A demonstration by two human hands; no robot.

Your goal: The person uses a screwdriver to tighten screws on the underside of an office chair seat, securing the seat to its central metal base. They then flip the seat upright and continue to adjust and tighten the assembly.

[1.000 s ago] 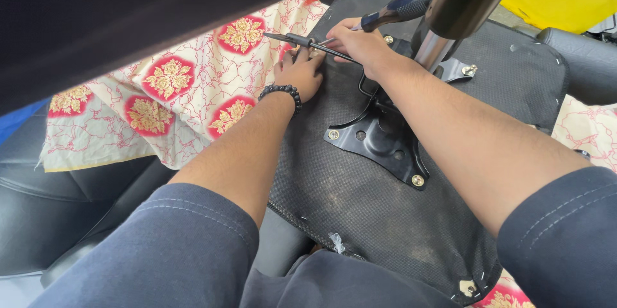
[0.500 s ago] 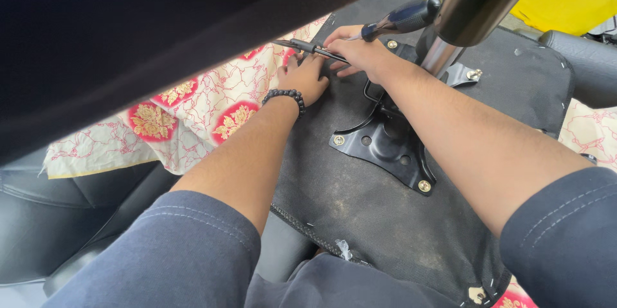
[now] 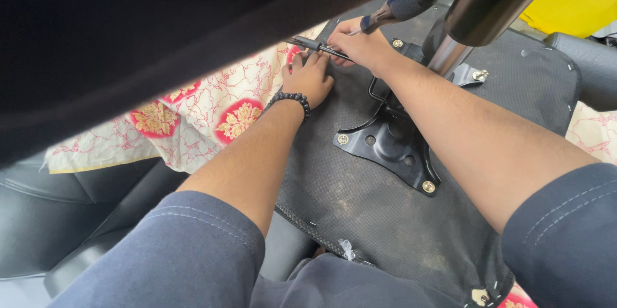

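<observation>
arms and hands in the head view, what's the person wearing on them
Both arms wear short dark navy sleeves with stitched hems, forearms bare. The left hand has a black beaded bracelet at the wrist. The right hand shows no ring, watch or glove.

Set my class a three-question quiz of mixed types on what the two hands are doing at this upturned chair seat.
1. True or false: the left hand lies flat on the black seat underside.
2. The right hand grips: A) a cloth B) a thin black tool C) a screw.
3. Fill in: the left wrist wears a beaded ____.

Key: 1 true; 2 B; 3 bracelet.
</observation>
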